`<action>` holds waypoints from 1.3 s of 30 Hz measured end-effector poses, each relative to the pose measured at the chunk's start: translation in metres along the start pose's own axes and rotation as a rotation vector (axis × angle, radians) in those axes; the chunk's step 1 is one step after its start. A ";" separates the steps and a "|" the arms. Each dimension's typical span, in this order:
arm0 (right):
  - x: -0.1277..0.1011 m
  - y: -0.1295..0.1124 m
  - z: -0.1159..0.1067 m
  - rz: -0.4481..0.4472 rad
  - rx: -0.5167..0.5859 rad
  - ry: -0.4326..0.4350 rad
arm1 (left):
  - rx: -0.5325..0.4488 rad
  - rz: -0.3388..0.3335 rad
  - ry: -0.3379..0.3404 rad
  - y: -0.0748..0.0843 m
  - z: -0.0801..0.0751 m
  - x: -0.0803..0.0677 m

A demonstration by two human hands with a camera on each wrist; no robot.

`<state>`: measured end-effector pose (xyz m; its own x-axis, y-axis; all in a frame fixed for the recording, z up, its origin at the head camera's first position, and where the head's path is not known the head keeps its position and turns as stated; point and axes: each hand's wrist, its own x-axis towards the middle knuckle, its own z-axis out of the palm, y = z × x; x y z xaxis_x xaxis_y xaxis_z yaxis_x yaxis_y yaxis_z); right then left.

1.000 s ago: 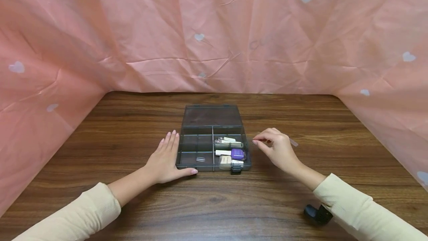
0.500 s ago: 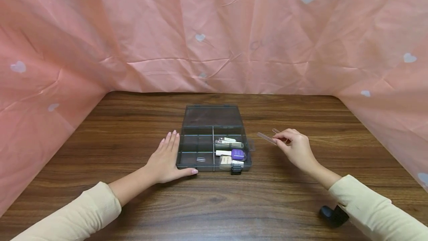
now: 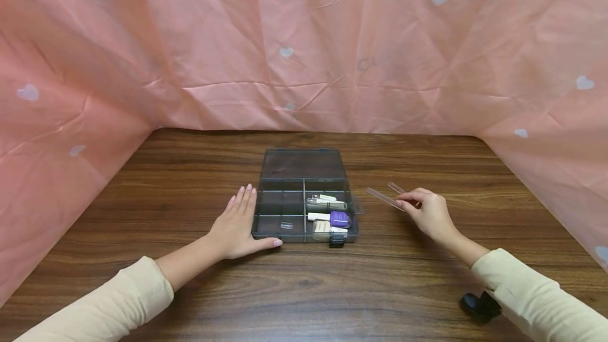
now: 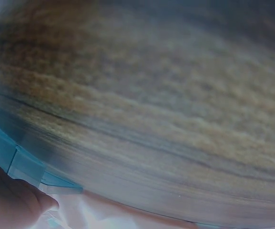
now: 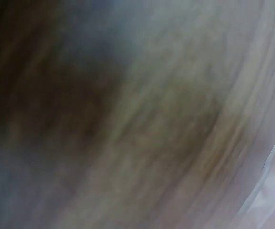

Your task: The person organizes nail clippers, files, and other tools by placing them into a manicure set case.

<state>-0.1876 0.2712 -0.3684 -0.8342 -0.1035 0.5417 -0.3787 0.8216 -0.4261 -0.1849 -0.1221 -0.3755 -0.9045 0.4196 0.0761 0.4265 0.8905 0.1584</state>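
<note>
A dark translucent compartment box (image 3: 280, 239) lies with its lid (image 3: 303, 165) folded back. My left hand (image 3: 233, 228) rests along its left side, fingers straight, the thumb at the front edge. Between thumb and fingers, my right hand (image 3: 429, 215) pinches a clear plastic strip (image 3: 382, 197) over the table right of the box. A second clear strip (image 3: 395, 188) shows behind it at the same fingers. Inside the box's right half lie a purple nail polish bottle (image 3: 339, 219), a beige one (image 3: 321, 227) and metal nail clippers (image 3: 328, 205). A small clear piece (image 3: 286, 225) lies front left.
The box's black latch (image 3: 336, 240) sticks out at the front. A clear piece (image 3: 359, 205) shows at the box's right side. Pink cloth (image 3: 304, 94) with white hearts walls the wooden table (image 3: 304, 294) at the back and sides. A black device (image 3: 481, 307) hangs under the right sleeve.
My right hand has moved right, away from the box, and the clear strips now point left from its fingertips. The left hand stays at the box.
</note>
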 end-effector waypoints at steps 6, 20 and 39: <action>0.001 0.005 -0.003 0.092 -0.025 -0.109 | 0.002 0.001 0.001 0.001 -0.001 0.000; 0.006 0.003 -0.001 0.226 -0.070 -0.289 | -0.002 0.002 0.008 0.001 -0.003 -0.002; 0.014 0.004 0.002 0.219 -0.090 -0.350 | -0.004 -0.005 -0.001 0.001 -0.002 -0.001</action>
<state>-0.2016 0.2718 -0.3636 -0.9827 -0.0923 0.1603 -0.1538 0.8892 -0.4308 -0.1836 -0.1217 -0.3731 -0.9066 0.4155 0.0742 0.4221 0.8918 0.1629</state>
